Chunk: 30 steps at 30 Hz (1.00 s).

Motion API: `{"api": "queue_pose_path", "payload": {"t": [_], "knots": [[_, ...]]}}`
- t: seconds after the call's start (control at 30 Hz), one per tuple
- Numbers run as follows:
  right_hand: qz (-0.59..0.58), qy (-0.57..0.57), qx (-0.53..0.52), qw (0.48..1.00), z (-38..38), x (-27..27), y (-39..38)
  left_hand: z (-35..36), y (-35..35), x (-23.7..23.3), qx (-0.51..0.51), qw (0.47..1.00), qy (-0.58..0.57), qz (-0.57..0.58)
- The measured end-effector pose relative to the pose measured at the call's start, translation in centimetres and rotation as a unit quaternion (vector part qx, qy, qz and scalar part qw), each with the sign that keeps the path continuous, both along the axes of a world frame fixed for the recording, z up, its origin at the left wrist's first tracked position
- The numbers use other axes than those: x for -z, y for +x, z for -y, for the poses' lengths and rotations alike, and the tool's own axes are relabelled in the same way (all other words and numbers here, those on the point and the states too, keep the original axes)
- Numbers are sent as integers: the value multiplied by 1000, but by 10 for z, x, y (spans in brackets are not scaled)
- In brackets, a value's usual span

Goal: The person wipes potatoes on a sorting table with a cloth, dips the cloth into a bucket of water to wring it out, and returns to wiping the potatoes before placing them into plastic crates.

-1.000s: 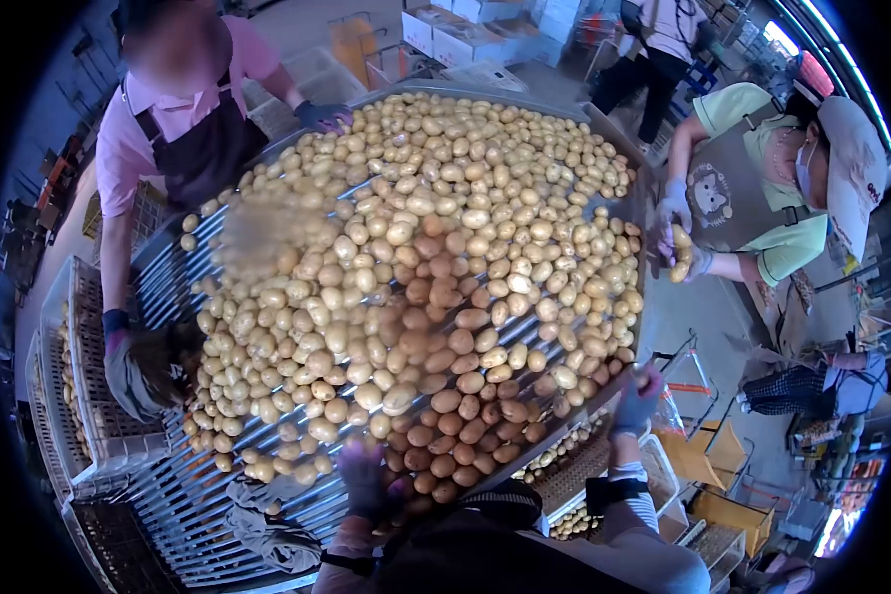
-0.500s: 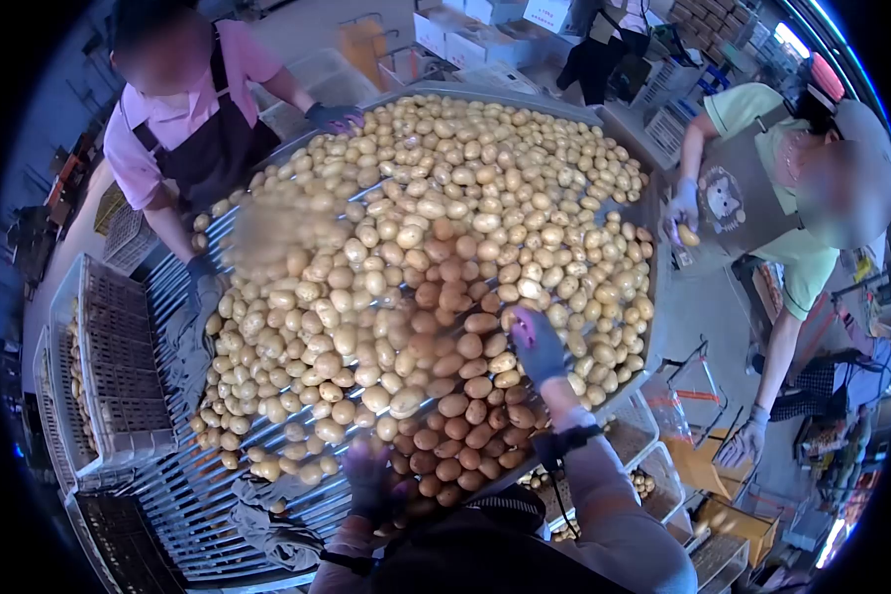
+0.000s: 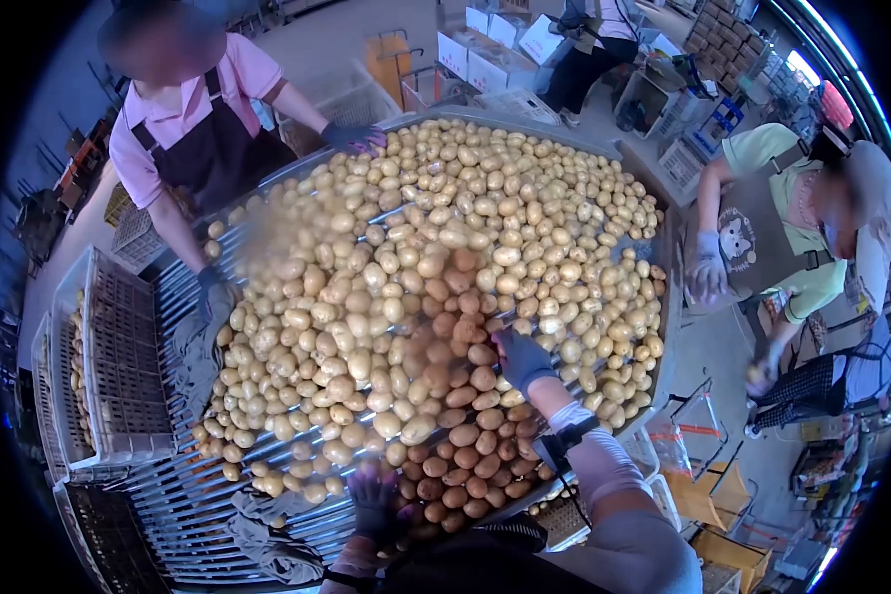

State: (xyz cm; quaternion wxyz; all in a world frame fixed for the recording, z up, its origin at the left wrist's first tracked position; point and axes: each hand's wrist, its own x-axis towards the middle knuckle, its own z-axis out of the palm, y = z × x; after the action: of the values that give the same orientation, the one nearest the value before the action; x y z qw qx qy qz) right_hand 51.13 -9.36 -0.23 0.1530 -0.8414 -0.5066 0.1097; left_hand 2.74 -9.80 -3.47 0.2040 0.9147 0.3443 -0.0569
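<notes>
A large heap of pale potatoes (image 3: 361, 327) covers a sorting table with metal rollers (image 3: 208, 525). A darker, reddish-brown-looking band of potatoes (image 3: 465, 441) runs through it toward me. My left hand (image 3: 374, 503), in a dark glove with purple fingertips, lies at the near edge beside the rollers, fingers spread and touching the nearest potatoes. My right hand (image 3: 525, 362), gloved alike, reaches into the heap at the right of the dark band. Its fingers are extended against potatoes, and I see no potato gripped in it.
Co-workers stand at the far left (image 3: 203, 109) and right (image 3: 782, 218); the left one's gloved hands rest at the table. Plastic crates (image 3: 124, 366) stand at the left edge. Grey cloths (image 3: 267, 544) lie on the rollers. White cartons (image 3: 485, 59) are stacked behind.
The view has shifted slightly, so the table sits lower. My right hand has moved left over the potatoes, toward the dark band. The right co-worker's lower arm has swung inward.
</notes>
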Motion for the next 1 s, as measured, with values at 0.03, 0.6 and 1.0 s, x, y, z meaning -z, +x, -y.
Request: {"api": "queue_pose_path", "payload": {"t": [0.03, 0.6, 1.0], "knots": [[-67, -21, -15, 997, 2, 0, 5, 1, -3, 6, 2, 1000, 4, -4], [-65, -221, 80, 970, -75, -69, 94, -9, 8, -13, 10, 996, 38, 78], [-419, -31, 120, 900, 14, -48, 31, -10, 10, -8, 17, 998, 37, 37]]}}
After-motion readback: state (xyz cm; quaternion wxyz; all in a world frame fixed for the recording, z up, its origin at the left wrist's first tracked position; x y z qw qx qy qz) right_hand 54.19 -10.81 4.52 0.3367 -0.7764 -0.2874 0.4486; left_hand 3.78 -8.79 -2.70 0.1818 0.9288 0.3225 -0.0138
